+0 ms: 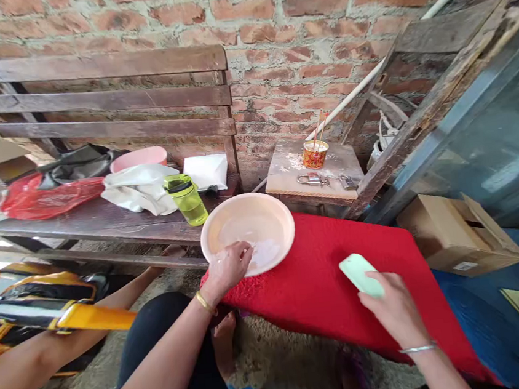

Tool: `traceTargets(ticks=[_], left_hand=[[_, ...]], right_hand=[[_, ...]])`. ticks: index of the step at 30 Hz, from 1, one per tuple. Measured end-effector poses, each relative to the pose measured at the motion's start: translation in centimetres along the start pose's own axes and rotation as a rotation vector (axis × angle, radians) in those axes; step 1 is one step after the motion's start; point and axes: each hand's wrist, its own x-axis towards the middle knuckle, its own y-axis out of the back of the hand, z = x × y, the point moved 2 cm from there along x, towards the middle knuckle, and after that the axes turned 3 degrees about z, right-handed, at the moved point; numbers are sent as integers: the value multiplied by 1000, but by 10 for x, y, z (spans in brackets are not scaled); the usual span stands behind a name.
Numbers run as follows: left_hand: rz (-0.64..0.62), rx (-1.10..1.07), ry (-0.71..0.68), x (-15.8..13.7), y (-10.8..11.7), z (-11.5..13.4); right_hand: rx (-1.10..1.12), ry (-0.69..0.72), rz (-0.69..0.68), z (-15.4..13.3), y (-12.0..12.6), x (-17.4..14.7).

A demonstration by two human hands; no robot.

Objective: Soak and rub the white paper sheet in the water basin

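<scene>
My left hand (231, 265) is over the near side of a pale pink basin (283, 209), its skin wet and its fingers curled together. What these fingers hold, if anything, is hidden. Shallow water with a whitish patch (266, 251) shows in the basin. My right hand (394, 304) grips a flat, pale green, phone-shaped slab with rounded corners (358, 271) by its near end, over the red cloth (316, 294). The basin sits on the left end of that cloth.
A wooden bench (151, 221) at left carries a green water bottle (189, 203), white cloth (136, 189) and red plastic bag (51, 196). Another person's arm (40, 360) is at left. A small table (286, 182) holds a patterned cup (315, 155) and padlocks. A cardboard box (453, 233) stands right.
</scene>
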Motion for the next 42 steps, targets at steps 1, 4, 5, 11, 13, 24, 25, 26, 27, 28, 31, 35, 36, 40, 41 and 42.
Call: traceTargets(ticks=[1,4,5,11,13,24,25,26,27,28,31,35,36,40,41,42], left_hand=[[-2,-3,-1,0,0,0],[-4,0,-4,-1,1,0],[1,2,-10,-1,1,0],[22,8,-22,-1,0,0],[18,18,-19,-1,-1,-1],[36,21,-1,-1,-1,-3],[32,17,7,-1,-1,-3],[28,13,15,-1,-1,-3],[23,9,21,-1,-1,-4],[21,6,27,-1,-2,-5],[22,1,25,1,-5,-8],[39,1,-2,1,-9,-12],[38,2,-4,1,-9,-12],[21,7,-15,1,-6,-8],[15,8,-14,1,-5,-6],[10,8,-12,1,-4,-5]], right_hand=[[35,94,-13,-28,-14,1],[65,305,-63,-96,-49,-1],[62,347,-90,-110,-57,-1],[14,252,-163,-61,-46,25],[-38,72,-129,-3,-16,35],[-276,-332,125,98,50,35],[-230,-241,128,82,37,38],[-197,-160,128,66,24,42],[-184,-96,121,52,12,45],[-186,-51,112,41,2,48],[-214,-9,81,33,-6,54],[-344,-212,37,82,29,48],[-385,-320,32,100,41,44],[-365,-607,105,144,73,24],[-309,-585,127,143,73,21],[-243,-532,143,137,70,18]])
